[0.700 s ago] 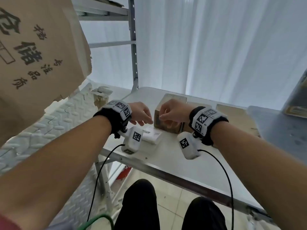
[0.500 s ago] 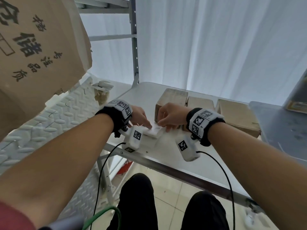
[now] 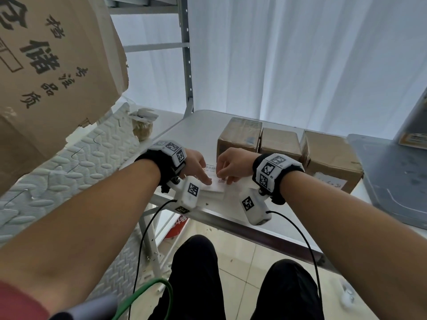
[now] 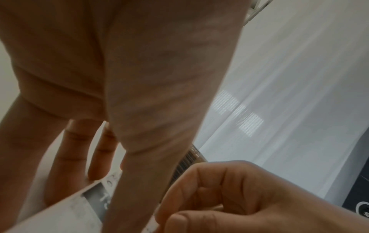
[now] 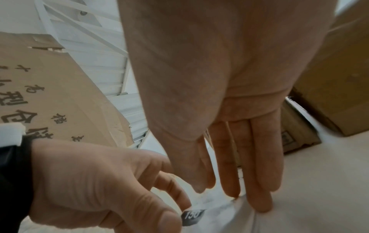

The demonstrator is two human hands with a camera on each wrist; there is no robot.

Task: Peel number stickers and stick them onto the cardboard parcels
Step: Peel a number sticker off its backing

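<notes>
A stack of white sticker sheets [image 3: 216, 187] lies near the table's front edge, with both hands on it. My left hand [image 3: 203, 177] presses the sheet with straight fingers and thumb beside a dark sticker printed 150 [image 5: 192, 216]. My right hand [image 3: 223, 177] has its knuckles up, and its thumb and forefinger [image 5: 199, 187] pinch at a sticker on the sheet [image 5: 219, 212]. Three brown cardboard parcels stand in a row behind the hands: left [image 3: 239, 135], middle [image 3: 280, 140], right [image 3: 330, 158]. The right parcel bears a white label on its front.
The white table [image 3: 196, 125] ends just below my wrists, with my knees under it. A big printed cardboard box [image 3: 46, 77] hangs over the left side above a white foam mat [image 3: 57, 176]. A grey panel [image 3: 392, 181] lies at the right, and a metal shelf post [image 3: 186, 54] stands behind.
Both hands came down and towards me from in front of the left parcel onto the sticker sheets. The parcels, hidden behind the hands before, now show in full.
</notes>
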